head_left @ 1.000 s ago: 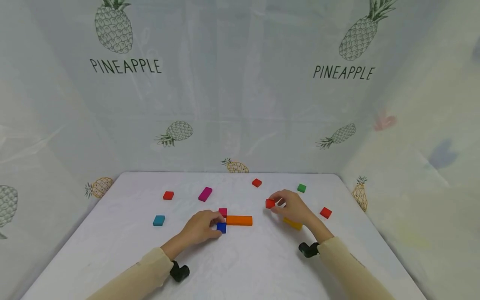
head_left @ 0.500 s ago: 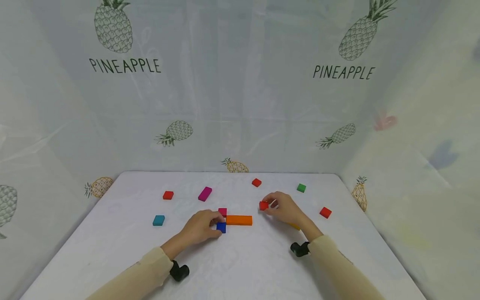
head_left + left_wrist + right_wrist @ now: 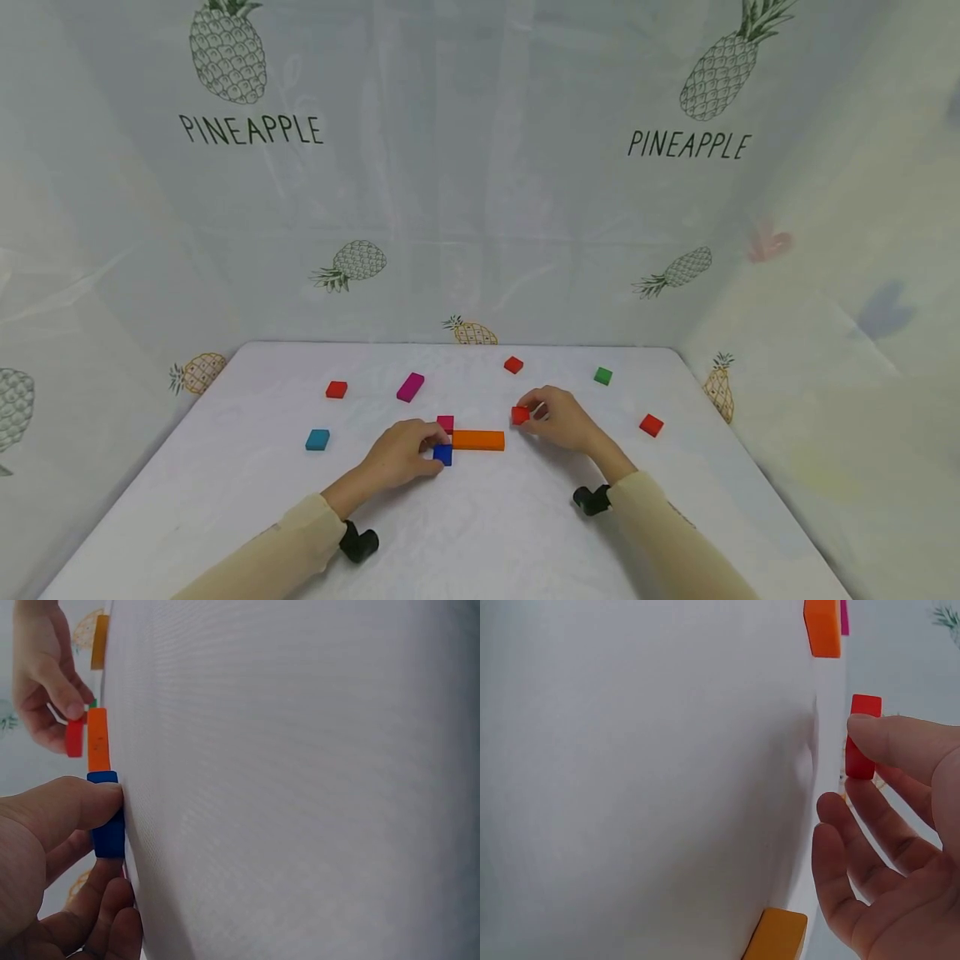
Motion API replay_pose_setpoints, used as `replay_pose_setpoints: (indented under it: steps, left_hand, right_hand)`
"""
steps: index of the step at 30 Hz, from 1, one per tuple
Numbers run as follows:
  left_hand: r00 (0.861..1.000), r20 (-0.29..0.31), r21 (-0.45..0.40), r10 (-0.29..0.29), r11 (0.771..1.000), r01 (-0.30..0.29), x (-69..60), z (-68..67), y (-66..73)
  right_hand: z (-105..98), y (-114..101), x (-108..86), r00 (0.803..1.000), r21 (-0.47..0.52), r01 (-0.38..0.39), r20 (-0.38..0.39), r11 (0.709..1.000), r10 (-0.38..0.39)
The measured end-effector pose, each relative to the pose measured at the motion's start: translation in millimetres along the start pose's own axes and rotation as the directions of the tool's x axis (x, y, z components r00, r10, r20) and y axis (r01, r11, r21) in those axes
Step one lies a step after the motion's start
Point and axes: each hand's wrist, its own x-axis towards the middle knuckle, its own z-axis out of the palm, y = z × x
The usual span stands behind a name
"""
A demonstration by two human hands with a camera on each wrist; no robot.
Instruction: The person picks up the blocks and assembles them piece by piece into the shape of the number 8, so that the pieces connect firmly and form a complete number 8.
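Observation:
In the head view my left hand pinches a blue block that stands on the table in front of a pink block. An orange bar lies against their right side. Thumb and fingers grip the blue block in the left wrist view. My right hand holds a red block between thumb and fingers, right of the orange bar's far end. The right wrist view shows this red block raised off the table, the other fingers spread and bent below it.
Around the white table lie a teal block, a red block and a magenta block on the left. Farther right are red blocks and a green block. A yellow block shows in the right wrist view.
My right hand has carried the red block left and slightly nearer, toward the orange bar. The left hand keeps its place on the blue block.

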Motion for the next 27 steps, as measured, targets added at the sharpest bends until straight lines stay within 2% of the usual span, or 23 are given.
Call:
replay_pose_setpoints:
  steps: [27]
  left_hand:
    - [1.0, 0.005, 0.001, -0.012, 1.0, 0.012, -0.6, -1.8, 3.1]
  right_hand:
    - [13.9, -4.6, 5.2, 0.998, -0.024, -0.04, 0.04, 0.999, 0.041]
